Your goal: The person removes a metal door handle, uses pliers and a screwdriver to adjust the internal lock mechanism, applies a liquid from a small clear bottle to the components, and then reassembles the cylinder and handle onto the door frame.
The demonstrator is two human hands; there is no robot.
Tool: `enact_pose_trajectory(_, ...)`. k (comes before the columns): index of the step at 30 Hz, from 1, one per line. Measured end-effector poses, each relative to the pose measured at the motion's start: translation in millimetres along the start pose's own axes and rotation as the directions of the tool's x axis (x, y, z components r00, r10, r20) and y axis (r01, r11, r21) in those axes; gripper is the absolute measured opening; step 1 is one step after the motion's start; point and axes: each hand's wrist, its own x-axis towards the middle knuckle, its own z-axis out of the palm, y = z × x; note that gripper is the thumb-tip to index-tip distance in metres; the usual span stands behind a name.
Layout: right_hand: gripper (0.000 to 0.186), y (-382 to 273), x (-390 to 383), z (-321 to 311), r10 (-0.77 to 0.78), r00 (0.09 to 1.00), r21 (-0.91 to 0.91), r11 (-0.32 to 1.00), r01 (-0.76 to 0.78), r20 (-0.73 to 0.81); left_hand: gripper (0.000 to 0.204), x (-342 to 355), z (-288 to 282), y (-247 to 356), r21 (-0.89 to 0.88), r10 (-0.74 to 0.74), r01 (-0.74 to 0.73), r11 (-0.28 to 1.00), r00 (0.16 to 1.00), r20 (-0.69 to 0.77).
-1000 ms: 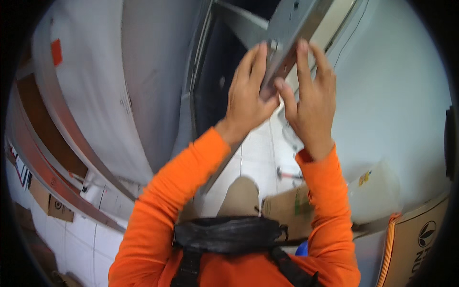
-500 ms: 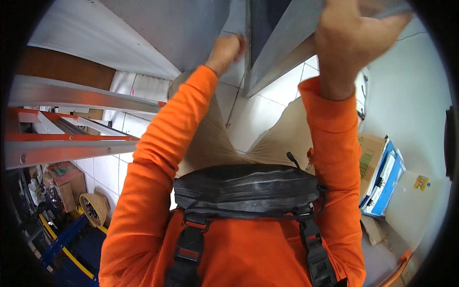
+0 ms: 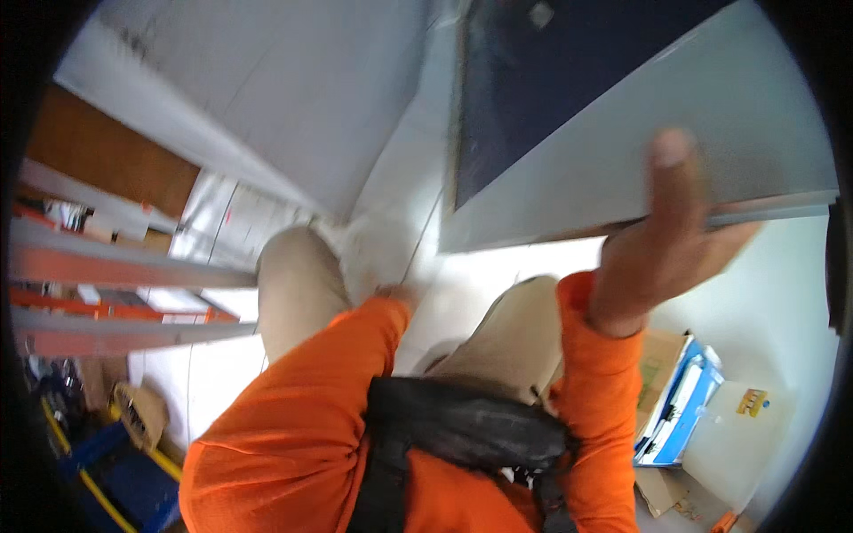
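Observation:
My right hand (image 3: 644, 258) is at the near edge of a grey door panel (image 3: 569, 200), with a dark face behind its pale rim. Its thumb lies up over the panel, while the other fingers lie along the underside of the edge, pinching it. Blurred by motion, my left hand (image 3: 394, 291) hangs low between my knees over the white tiled floor (image 3: 418, 235). Most of it is hidden beyond the orange cuff, so its fingers cannot be made out.
A large grey-white panel (image 3: 293, 98) rises at far left. Below it, a metal ladder (image 3: 133, 266) with orange parts stands beside my left knee. Low on the left are a woven basket (image 3: 142, 416) and a blue-yellow frame (image 3: 124, 471). Blue-and-white folders (image 3: 684, 404) stand at right.
The door panel has swung nearer and shows more of its face, with my right hand moving toward me along with it. My left hand has dropped from the upper middle to between my knees.

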Motion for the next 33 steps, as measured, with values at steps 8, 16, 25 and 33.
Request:
enact_pose_trajectory(8, 0.068, -3, -12, -19, 0.037, 0.996, 0.004, 0.999, -0.038, 0.078, 0.031, 8, 15, 2, 0.348, 0.114, -0.182, 0.92, 0.971, 0.208)
enact_pose_trajectory(16, 0.068, -5, -2, -8, 0.162, 0.98, 0.259, 0.948, -0.187, 0.113, 0.026, 14, -152, 23, -0.287, 0.153, -0.093, 0.954, 0.969, 0.195)
enact_pose_trajectory(25, 0.064, -6, -1, -11, 0.132, 0.985, 0.186, 0.971, -0.151, 0.108, 0.015, -388, -437, 43, -0.124, 0.145, -0.945, 0.304, 0.175, -0.974)
enact_pose_trajectory(33, 0.054, -24, -6, 2, 0.03, 0.998, 0.151, 0.988, -0.039, 0.062, 0.009, -487, -499, 81, 0.669, 0.38, -0.422, 0.611, -0.585, -0.717)
